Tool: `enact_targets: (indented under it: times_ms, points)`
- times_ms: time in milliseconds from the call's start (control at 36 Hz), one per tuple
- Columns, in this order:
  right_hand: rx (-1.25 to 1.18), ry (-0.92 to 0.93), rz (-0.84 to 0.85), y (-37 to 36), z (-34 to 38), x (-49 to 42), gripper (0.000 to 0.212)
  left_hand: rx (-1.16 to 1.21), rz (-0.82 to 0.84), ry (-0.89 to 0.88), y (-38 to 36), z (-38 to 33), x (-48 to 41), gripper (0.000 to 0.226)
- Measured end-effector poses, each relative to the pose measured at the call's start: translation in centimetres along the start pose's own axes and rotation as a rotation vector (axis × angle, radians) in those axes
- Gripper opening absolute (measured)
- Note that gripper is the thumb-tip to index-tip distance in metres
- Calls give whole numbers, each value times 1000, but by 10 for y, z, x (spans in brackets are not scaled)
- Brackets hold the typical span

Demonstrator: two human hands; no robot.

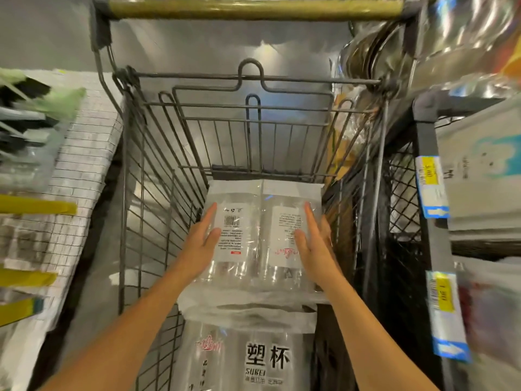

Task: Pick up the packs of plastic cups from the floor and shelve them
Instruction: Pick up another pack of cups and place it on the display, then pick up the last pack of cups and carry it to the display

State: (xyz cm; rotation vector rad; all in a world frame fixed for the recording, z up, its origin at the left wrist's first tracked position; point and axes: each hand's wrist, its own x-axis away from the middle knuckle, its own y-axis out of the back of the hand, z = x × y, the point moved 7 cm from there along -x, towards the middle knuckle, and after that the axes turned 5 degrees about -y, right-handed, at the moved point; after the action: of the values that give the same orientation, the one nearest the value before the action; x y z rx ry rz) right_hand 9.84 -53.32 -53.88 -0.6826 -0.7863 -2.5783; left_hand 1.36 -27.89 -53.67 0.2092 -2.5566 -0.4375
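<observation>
A clear pack of plastic cups point(260, 241) with white printed labels lies inside a wire shopping cart point(158, 176), near its far end. My left hand point(201, 241) presses flat against the pack's left side, fingers extended. My right hand point(314, 241) presses against its right side in the same way, so the pack is clamped between both palms. A second pack of plastic cups point(251, 354) with large black characters lies below and nearer to me in the cart, partly under the first.
The cart's handle bar point(253, 8) is at the top. A shelf post with yellow and blue price tags point(430, 187) stands on the right, with boxed and wrapped goods behind it. Hanging packaged goods and a white gridded panel point(81, 153) are on the left.
</observation>
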Motion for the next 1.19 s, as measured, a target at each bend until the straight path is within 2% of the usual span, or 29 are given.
enact_targets:
  times_ms: [111, 222, 444, 583, 694, 889, 1028, 1194]
  points:
    - [15, -5, -11, 5, 8, 10, 63, -129, -35, -2, 1, -13, 7, 58]
    - [166, -50, -4, 20, 20, 25, 62, -282, -107, 24, 10, -34, 22, 57]
    - [527, 267, -69, 41, 102, 62, 62, -496, -174, -164, 60, -99, 64, 59]
    - [692, 430, -35, 36, 179, 105, 58, -668, -298, -272, 98, -148, 120, 59]
    - [831, 574, -31, 18, 240, 157, 50, -669, -413, -258, 138, -167, 180, 59]
    - [893, 813, 21, -49, 329, 273, 44, -715, -638, -227, 221, -167, 326, 62]
    - [943, 981, 78, -126, 366, 367, 45, -662, -809, -134, 277, -125, 444, 71]
    - [894, 1167, 203, -248, 377, 512, 41, -691, -1054, -72, 323, -39, 626, 45]
